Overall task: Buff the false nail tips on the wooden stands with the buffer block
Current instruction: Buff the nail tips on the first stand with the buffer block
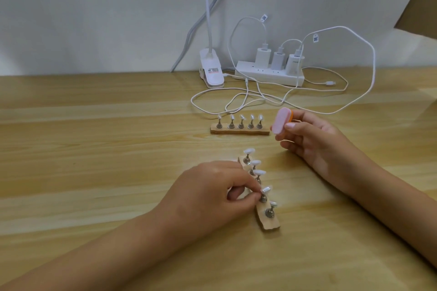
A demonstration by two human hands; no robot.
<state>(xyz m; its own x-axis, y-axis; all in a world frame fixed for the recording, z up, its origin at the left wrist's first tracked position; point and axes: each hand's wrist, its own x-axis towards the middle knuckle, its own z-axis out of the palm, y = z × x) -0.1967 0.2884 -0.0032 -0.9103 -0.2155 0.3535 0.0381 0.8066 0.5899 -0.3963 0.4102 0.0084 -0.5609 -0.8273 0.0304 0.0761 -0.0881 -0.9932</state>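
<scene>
A near wooden stand lies lengthwise on the table and carries several false nail tips on small metal pegs. My left hand rests over it and pinches the peg under the fourth nail tip. My right hand hovers above the table to the right and grips a pink and orange buffer block, held clear of the tips. A second wooden stand with several nail tips sits farther back, crosswise.
A white power strip with three chargers stands at the back against the wall. Its white cables loop over the table behind the far stand. A white clip lamp base sits left of the strip.
</scene>
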